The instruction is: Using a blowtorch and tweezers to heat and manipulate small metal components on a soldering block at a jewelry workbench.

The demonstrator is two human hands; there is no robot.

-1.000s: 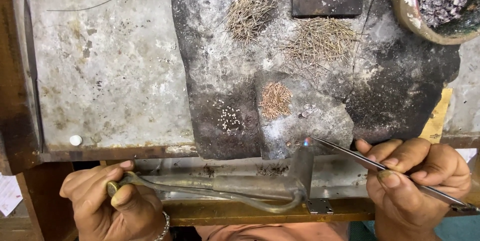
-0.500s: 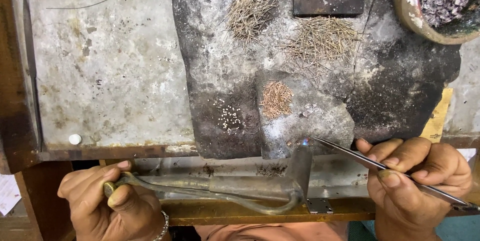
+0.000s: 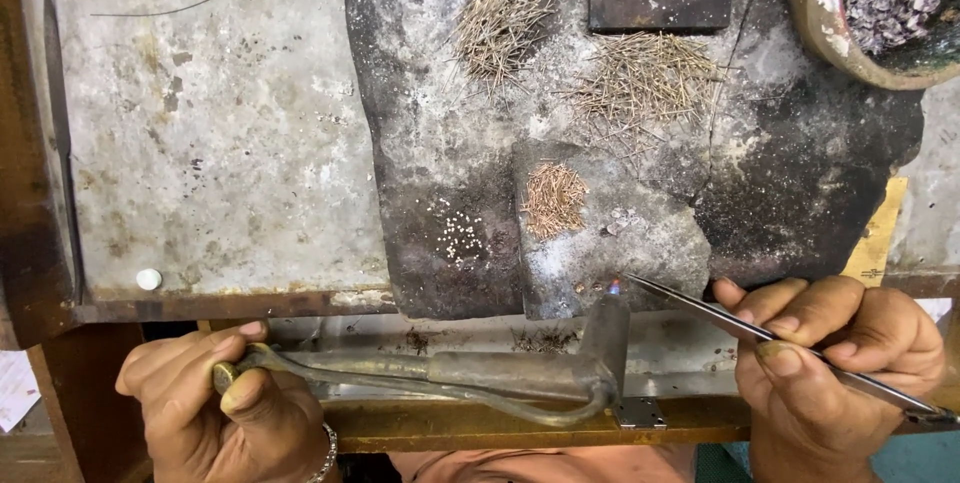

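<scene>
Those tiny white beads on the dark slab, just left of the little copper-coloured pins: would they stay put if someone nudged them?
Probably not. The tiny white beads look round and lie loose in a scattered cluster, so a nudge would likely send them rolling. The dark slab looks rough and pitted, which may stop them soon. They seem very light, so fingers would likely fumble them; fine tweezers like those in the right hand suit better.

1. Even, soft daylight-like light falls across the bench [image 3: 220, 143]; nothing is blown out.
2. Shadows are faint, deepest under the bench's front edge.
3. Focus is sharp throughout, with no motion blur, even on the hands.
4. Edge distortion is slight.
</scene>
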